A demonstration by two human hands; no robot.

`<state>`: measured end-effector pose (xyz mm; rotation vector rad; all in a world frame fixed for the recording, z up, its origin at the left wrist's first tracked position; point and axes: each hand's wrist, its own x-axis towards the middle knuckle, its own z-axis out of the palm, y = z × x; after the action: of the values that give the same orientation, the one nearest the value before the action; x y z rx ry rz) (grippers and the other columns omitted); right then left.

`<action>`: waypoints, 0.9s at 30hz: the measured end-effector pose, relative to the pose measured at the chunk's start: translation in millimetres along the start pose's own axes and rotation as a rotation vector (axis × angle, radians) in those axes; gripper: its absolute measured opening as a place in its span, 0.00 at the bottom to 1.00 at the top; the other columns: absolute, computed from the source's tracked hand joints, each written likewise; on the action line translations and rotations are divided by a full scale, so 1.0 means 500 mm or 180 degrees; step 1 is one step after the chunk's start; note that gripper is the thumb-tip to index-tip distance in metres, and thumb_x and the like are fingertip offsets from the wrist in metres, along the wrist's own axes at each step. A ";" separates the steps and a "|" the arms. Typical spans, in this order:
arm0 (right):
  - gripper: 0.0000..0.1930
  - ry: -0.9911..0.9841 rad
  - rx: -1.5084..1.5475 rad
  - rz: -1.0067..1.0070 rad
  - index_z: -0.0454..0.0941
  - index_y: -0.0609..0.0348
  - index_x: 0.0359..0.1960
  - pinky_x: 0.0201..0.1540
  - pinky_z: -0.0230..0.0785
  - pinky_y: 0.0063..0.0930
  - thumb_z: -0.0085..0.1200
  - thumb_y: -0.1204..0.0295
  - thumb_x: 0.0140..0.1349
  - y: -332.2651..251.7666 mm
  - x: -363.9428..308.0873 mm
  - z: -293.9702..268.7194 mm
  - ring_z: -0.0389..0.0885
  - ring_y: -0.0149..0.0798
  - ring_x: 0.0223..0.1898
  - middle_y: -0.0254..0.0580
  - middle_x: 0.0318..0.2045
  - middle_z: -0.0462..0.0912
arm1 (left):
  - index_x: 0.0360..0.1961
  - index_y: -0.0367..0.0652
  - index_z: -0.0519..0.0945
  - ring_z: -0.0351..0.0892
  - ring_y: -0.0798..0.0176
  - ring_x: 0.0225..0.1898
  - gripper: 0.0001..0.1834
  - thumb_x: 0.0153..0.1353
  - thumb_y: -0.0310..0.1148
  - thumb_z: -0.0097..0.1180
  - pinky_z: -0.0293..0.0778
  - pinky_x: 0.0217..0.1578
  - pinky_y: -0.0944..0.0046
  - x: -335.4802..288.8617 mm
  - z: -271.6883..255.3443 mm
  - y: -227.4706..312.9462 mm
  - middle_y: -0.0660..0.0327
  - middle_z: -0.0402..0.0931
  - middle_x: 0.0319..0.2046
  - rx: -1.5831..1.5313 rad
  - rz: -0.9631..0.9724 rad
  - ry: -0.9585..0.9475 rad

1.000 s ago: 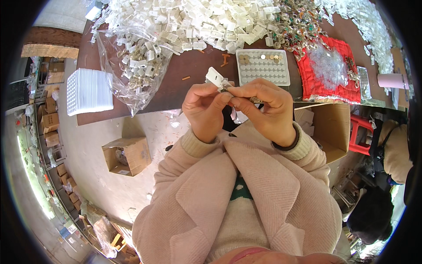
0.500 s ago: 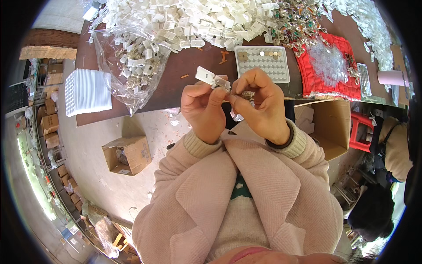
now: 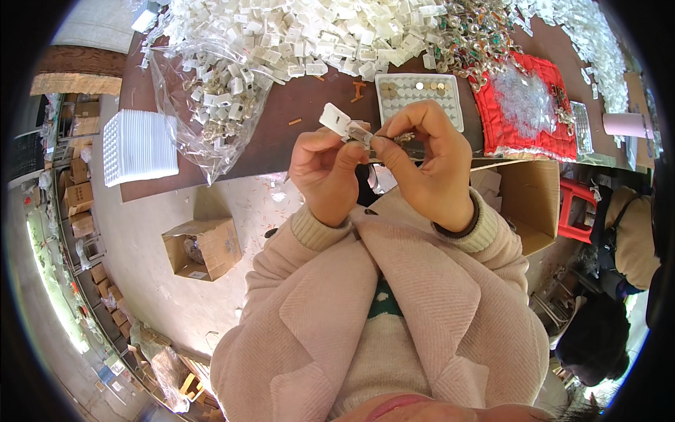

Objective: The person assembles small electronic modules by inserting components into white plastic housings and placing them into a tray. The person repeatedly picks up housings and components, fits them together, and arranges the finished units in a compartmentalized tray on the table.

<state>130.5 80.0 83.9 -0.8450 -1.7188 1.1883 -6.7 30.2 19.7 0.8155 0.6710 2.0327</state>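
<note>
My left hand (image 3: 325, 169) pinches a small white plastic case (image 3: 336, 119) above the table's near edge. The case's flat lid stands unfolded to the upper left, while its body sits between my thumb and fingers. My right hand (image 3: 436, 169) meets it from the other side, thumb and index finger closed at the end of the case. A bit of metallic chain (image 3: 404, 138) shows under the curled right fingers; what the fingertips grip at the case is too small to make out. Just beyond lies a white dimpled tray (image 3: 455, 121) with several round gold and silver discs.
White plastic cases (image 3: 302, 32) heap across the far table, beside jumbled metal-and-coloured trinkets (image 3: 474, 32). A clear bag (image 3: 211, 158) of cases and stacked white trays (image 3: 140, 148) lie left; a red bag (image 3: 492, 126) lies right. Cardboard boxes (image 3: 218, 246) stand below. Another person (image 3: 598, 337) is at right.
The case has tilted, its lid shifting slightly to the right. My right hand has turned and moved a little right, its thumb now pressing at the case's end.
</note>
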 end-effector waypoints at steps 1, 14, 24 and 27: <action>0.10 -0.0031 0.0155 0.0038 0.73 0.65 0.39 0.41 0.73 0.21 0.59 0.87 0.59 0.006 0.003 0.002 0.79 0.27 0.37 0.38 0.36 0.80 | 0.46 0.40 0.73 0.83 0.64 0.37 0.13 0.63 0.16 0.59 0.81 0.35 0.68 0.001 0.000 0.001 0.46 0.82 0.44 -0.0085 -0.0044 -0.0007; 0.18 0.0162 -0.1424 -0.1330 0.83 0.57 0.47 0.44 0.71 0.36 0.62 0.80 0.51 0.031 -0.010 0.014 0.79 0.47 0.34 0.40 0.34 0.82 | 0.48 0.39 0.77 0.82 0.64 0.45 0.11 0.65 0.18 0.56 0.79 0.48 0.63 -0.013 -0.013 -0.007 0.57 0.82 0.44 -0.0417 -0.0662 0.0149; 0.11 0.0470 -0.1470 -0.0379 0.84 0.57 0.45 0.35 0.77 0.32 0.60 0.80 0.60 0.099 0.033 -0.075 0.85 0.45 0.35 0.47 0.37 0.84 | 0.48 0.41 0.75 0.84 0.60 0.37 0.09 0.68 0.24 0.56 0.80 0.42 0.60 0.002 -0.023 -0.014 0.53 0.83 0.41 -0.0558 -0.1543 0.0564; 0.11 0.0436 -0.1699 -0.0340 0.84 0.57 0.43 0.37 0.77 0.33 0.59 0.80 0.59 0.129 0.052 -0.075 0.85 0.46 0.36 0.45 0.36 0.85 | 0.47 0.40 0.76 0.83 0.60 0.36 0.09 0.68 0.23 0.57 0.80 0.41 0.60 0.003 -0.026 -0.017 0.53 0.83 0.41 -0.0670 -0.1619 0.0555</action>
<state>158.1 137.2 36.4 -1.1010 -1.9677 0.5848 -12.9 33.8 6.0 0.3041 0.6669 1.6787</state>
